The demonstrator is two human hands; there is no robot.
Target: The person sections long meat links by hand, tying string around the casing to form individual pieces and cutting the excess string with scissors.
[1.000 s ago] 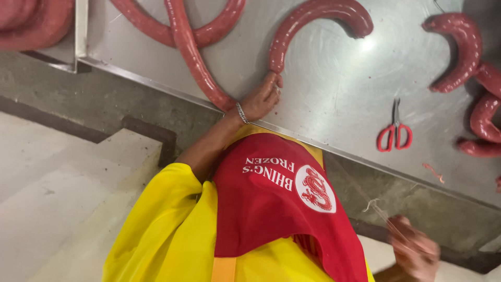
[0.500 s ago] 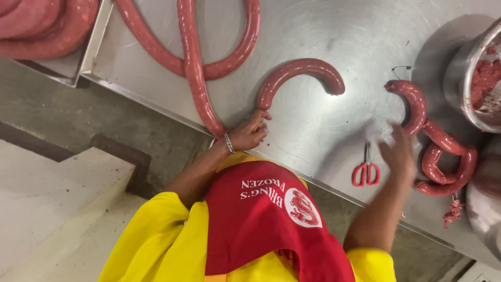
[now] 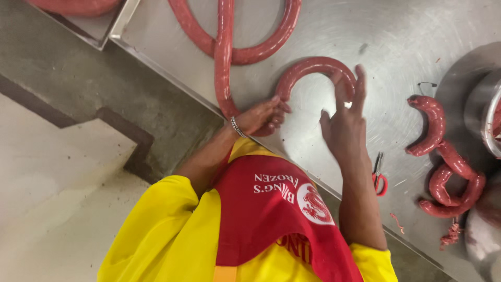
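Note:
A long red sausage (image 3: 223,62) loops over the steel table (image 3: 402,42). Its end bends into a curved link (image 3: 313,67) near the table's front edge. My left hand (image 3: 261,117), with a thin bracelet on the wrist, is closed on the sausage where the long stretch meets the curved link. My right hand (image 3: 347,117) is open, its fingers spread upward and its fingertips resting on the right end of the curved link. I wear a yellow shirt and a red apron (image 3: 271,209).
Red-handled scissors (image 3: 379,178) lie by my right forearm. Several curved sausage links (image 3: 436,128) are piled at the right beside a metal bowl (image 3: 488,117). A metal tray (image 3: 122,23) with more sausage sits at top left. Concrete floor lies below the table edge.
My right hand has moved left from the links and scissors at the right and now touches the curved link. My left hand has kept its grip on the sausage.

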